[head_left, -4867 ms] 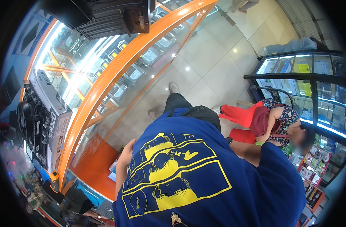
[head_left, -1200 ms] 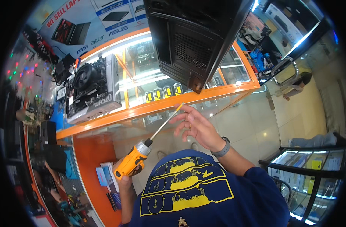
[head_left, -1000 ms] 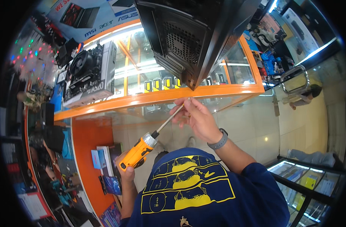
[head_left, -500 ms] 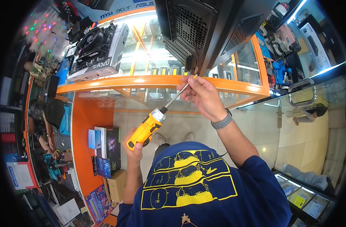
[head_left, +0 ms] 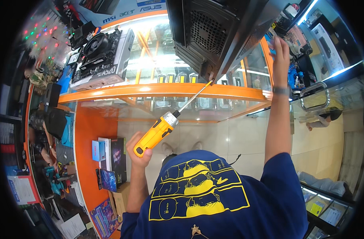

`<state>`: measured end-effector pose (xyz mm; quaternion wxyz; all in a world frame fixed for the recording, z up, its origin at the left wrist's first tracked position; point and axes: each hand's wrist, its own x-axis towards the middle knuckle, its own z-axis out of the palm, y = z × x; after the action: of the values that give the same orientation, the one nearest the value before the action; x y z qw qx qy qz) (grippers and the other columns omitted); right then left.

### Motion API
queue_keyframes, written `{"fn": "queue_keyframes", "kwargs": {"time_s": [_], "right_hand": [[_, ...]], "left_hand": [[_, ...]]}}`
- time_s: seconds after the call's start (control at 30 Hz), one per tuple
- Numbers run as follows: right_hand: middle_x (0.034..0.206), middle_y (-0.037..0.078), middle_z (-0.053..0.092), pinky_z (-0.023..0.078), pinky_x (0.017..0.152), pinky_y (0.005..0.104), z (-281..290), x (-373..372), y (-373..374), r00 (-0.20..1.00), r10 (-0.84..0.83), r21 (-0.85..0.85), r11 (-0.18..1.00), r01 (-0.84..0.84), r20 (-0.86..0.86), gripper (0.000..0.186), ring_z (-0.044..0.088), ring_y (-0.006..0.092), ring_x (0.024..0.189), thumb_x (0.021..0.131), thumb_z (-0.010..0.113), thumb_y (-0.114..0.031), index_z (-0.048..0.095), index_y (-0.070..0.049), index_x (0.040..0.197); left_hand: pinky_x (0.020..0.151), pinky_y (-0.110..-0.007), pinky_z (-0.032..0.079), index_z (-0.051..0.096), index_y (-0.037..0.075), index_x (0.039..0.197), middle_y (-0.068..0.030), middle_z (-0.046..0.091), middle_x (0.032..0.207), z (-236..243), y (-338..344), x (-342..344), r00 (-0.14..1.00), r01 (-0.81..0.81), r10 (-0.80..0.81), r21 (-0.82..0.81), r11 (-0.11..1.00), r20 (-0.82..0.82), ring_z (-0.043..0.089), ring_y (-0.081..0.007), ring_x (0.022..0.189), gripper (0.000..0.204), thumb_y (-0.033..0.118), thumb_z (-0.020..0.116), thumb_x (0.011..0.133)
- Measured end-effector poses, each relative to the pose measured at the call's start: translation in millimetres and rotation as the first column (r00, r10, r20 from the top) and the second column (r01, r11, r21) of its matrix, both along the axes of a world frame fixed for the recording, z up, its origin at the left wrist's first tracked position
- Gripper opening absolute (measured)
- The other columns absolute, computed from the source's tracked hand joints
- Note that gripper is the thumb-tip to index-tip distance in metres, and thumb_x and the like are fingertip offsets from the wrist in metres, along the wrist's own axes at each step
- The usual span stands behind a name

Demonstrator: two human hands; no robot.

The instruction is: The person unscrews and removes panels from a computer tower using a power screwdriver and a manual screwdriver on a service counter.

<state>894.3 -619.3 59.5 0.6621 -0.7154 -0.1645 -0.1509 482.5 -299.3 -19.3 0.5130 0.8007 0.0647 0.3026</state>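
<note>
My left hand (head_left: 140, 149) grips an orange-yellow cordless screwdriver (head_left: 154, 133) with a long bit (head_left: 192, 98), whose yellow tip meets or nearly meets the lower front corner of a black computer case (head_left: 202, 38). The case stands tilted in view on a glass display counter (head_left: 233, 93) with an orange frame. My right hand (head_left: 280, 55), wearing a dark wristband, is raised beside the case's right side, fingers extended; whether it touches the case is unclear. Left of the case, a motherboard with a black fan (head_left: 94, 47) lies on its box (head_left: 106, 79).
Stacked boxes (head_left: 118, 159) sit low at left, near a cluttered workbench (head_left: 54, 183) with another person's arm. A lit tree (head_left: 42, 36) is at upper left. A metal chair (head_left: 313, 93), a second person (head_left: 321, 119) and glass showcases (head_left: 317, 207) are on the right.
My right hand has left the screwdriver's bit and moved up and right, alongside the case. The screwdriver's tip has risen to the case's lower corner. Earlier, the person was turned away from the counter.
</note>
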Motion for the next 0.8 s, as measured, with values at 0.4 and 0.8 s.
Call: {"fn": "queue_keyframes", "kwargs": {"time_s": [0.4,0.8], "right_hand": [[0.128,0.000,0.061,0.035,0.108,0.0394,-27.6,72.4,11.4,0.947,0.259,0.125,0.963,-0.238,-0.192,0.057,0.053,0.0140,0.122,0.104,0.041,-0.057,0.052,-0.014,0.140],[0.124,0.000,0.059,0.034,0.107,0.0370,-11.8,32.6,31.0,0.920,0.325,0.221,0.935,-0.278,-0.218,0.059,0.052,0.0131,0.117,0.101,0.049,-0.057,0.049,-0.012,0.138]], "left_hand": [[0.060,-0.028,0.055,0.044,0.004,0.094,-0.0126,0.059,0.090,-25.0,-13.9,-9.2,0.972,-0.214,0.234,-0.305,0.928,0.031,0.066,-0.0188,0.066,0.062,0.066,0.056,0.092],[0.064,-0.029,0.055,0.051,0.000,0.098,-0.0122,0.065,0.085,-19.6,51.3,-3.6,0.995,-0.064,0.088,-0.384,0.921,0.046,0.068,-0.0171,0.069,0.060,0.057,0.066,0.089]]}}
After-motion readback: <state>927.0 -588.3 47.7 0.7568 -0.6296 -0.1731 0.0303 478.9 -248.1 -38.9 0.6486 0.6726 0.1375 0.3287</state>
